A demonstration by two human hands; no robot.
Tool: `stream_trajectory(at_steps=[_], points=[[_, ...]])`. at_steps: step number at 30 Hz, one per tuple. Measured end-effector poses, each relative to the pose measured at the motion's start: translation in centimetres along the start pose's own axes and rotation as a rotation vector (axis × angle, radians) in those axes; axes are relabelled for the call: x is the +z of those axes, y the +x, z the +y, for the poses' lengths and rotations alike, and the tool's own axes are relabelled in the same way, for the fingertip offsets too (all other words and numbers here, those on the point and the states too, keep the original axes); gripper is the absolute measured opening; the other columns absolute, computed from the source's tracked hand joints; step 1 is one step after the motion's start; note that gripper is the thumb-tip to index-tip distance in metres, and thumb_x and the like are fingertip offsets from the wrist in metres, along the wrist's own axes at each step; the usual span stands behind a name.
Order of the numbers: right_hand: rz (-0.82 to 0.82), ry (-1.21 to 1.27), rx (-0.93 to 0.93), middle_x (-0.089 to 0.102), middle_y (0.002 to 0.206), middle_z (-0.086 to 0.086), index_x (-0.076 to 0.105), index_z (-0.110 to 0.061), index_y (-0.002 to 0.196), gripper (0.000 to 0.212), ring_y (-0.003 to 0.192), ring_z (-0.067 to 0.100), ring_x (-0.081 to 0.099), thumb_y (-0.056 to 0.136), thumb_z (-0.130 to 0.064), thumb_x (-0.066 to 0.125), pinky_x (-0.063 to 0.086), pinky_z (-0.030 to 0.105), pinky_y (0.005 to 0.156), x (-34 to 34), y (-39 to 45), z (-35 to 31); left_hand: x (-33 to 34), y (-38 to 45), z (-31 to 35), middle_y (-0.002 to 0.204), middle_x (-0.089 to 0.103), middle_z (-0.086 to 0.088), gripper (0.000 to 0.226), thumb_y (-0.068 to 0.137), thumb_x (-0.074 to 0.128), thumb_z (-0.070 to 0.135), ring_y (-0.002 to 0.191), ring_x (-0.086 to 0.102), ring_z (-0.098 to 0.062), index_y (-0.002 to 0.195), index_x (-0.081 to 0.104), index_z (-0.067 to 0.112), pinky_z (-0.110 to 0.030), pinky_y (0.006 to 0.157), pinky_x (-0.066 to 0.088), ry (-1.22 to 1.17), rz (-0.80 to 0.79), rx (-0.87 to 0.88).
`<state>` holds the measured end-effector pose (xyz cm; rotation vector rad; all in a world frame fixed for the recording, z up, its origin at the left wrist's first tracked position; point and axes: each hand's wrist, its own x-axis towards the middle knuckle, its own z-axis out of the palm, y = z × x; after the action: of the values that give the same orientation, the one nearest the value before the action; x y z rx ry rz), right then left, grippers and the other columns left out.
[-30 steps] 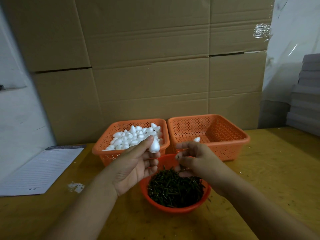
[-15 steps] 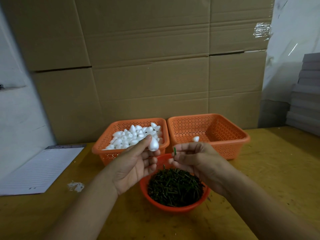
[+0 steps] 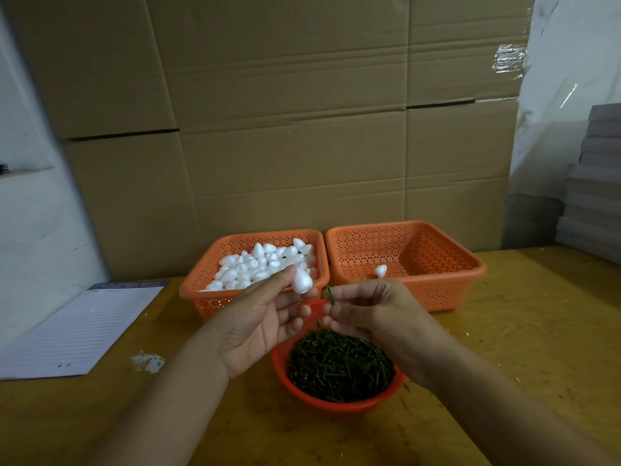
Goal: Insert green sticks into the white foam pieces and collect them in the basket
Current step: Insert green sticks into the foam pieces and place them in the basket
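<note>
My left hand (image 3: 265,317) pinches a white teardrop-shaped foam piece (image 3: 301,281) between thumb and fingertips, above the near edge of the left basket. My right hand (image 3: 366,311) pinches a short green stick (image 3: 330,294), its tip pointing up, a little to the right of the foam piece and apart from it. Below both hands stands a red bowl (image 3: 336,403) heaped with green sticks (image 3: 339,364). The left orange basket (image 3: 201,292) is full of white foam pieces (image 3: 262,264). The right orange basket (image 3: 447,290) holds one foam piece (image 3: 380,270).
A lined paper pad (image 3: 80,331) lies at the left of the yellow wooden table (image 3: 521,331). White foam crumbs (image 3: 148,361) sit near the pad. Cardboard boxes (image 3: 295,129) form a wall behind the baskets. Grey stacked sheets (image 3: 594,183) rise at the far right.
My right hand lifted out of the bowl with a green stick and brought it up beside the foam piece. My left hand stayed nearly in place with the foam.
</note>
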<state>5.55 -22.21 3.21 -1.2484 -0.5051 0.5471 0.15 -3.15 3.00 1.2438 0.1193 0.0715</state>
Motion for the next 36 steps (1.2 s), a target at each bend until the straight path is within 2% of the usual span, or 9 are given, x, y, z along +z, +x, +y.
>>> stream_trajectory(at_steps=[6, 11, 16, 19, 22, 27, 30, 36], points=[[0.012, -0.031, 0.008, 0.075, 0.09, 0.018, 0.067, 0.0, 0.109, 0.021, 0.073, 0.021, 0.072, 0.088, -0.002, 0.068, 0.06, 0.026, 0.064, 0.2, 0.0, 0.1, 0.1, 0.0, -0.1, 0.095, 0.074, -0.005, 0.051, 0.078, 0.072, 0.042, 0.069, 0.066, -0.009, 0.12, 0.064, 0.015, -0.022, 0.057, 0.054, 0.017, 0.005, 0.001], [0.033, 0.157, 0.03, 0.074, 0.09, 0.021, 0.062, 0.003, 0.113, 0.024, 0.077, 0.024, 0.073, 0.09, 0.0, 0.065, 0.06, 0.024, 0.063, 0.4, 0.1, 0.0, -0.2, 0.1, 0.0, 0.096, 0.074, -0.007, 0.048, 0.079, 0.073, 0.04, 0.069, 0.067, -0.01, 0.119, 0.065, 0.014, -0.023, 0.056, 0.054, -0.004, -0.004, 0.005], [0.031, 0.17, 0.033, 0.075, 0.093, 0.019, 0.065, 0.005, 0.106, 0.018, 0.081, 0.022, 0.074, 0.089, -0.002, 0.065, 0.059, 0.021, 0.064, 0.3, 0.1, 0.2, -0.2, 0.1, 0.0, 0.095, 0.074, -0.007, 0.047, 0.079, 0.073, 0.039, 0.068, 0.066, -0.011, 0.118, 0.065, 0.014, -0.023, 0.055, 0.054, -0.019, -0.008, 0.003], [0.036, 0.042, 0.016, 0.076, 0.094, 0.015, 0.069, -0.002, 0.101, 0.013, 0.082, 0.021, 0.074, 0.09, -0.007, 0.067, 0.059, 0.023, 0.064, 0.3, 0.0, 0.2, -0.2, 0.1, 0.0, 0.097, 0.074, -0.007, 0.051, 0.077, 0.075, 0.04, 0.069, 0.066, -0.01, 0.119, 0.065, 0.014, -0.023, 0.056, 0.054, -0.015, -0.009, 0.006], [0.048, -0.164, -0.026, 0.077, 0.087, 0.01, 0.072, -0.009, 0.094, 0.005, 0.073, 0.017, 0.072, 0.091, -0.009, 0.069, 0.058, 0.024, 0.062, 0.4, -0.2, 0.4, -0.2, 0.1, 0.0, 0.099, 0.074, -0.007, 0.051, 0.077, 0.075, 0.041, 0.069, 0.066, -0.01, 0.12, 0.066, 0.014, -0.023, 0.057, 0.054, -0.004, -0.01, 0.003], [0.079, -0.407, -0.098, 0.073, 0.073, 0.003, 0.073, -0.006, 0.089, 0.007, 0.059, 0.007, 0.064, 0.092, -0.011, 0.069, 0.053, 0.019, 0.057, 0.7, 0.0, 0.9, -0.2, 0.1, -0.2, 0.106, 0.075, -0.008, 0.052, 0.078, 0.074, 0.041, 0.07, 0.066, -0.009, 0.121, 0.065, 0.015, -0.022, 0.057, 0.053, 0.017, -0.012, 0.014], [0.079, -0.475, -0.135, 0.072, 0.071, 0.003, 0.073, -0.009, 0.084, 0.01, 0.058, 0.007, 0.063, 0.092, -0.013, 0.069, 0.052, 0.019, 0.056, 0.8, 0.1, 1.1, -0.2, 0.0, -0.1, 0.108, 0.075, -0.008, 0.052, 0.079, 0.072, 0.041, 0.07, 0.066, -0.009, 0.123, 0.065, 0.015, -0.023, 0.058, 0.054, 0.024, -0.012, 0.018], [0.108, -0.552, -0.201, 0.072, 0.069, 0.005, 0.072, -0.012, 0.088, 0.002, 0.059, 0.009, 0.066, 0.088, -0.01, 0.071, 0.056, 0.025, 0.06, 0.5, 0.5, 1.6, -0.1, -0.1, 0.0, 0.107, 0.075, -0.008, 0.049, 0.08, 0.072, 0.041, 0.07, 0.067, -0.009, 0.122, 0.066, 0.016, -0.022, 0.058, 0.054, 0.022, -0.008, 0.017]])
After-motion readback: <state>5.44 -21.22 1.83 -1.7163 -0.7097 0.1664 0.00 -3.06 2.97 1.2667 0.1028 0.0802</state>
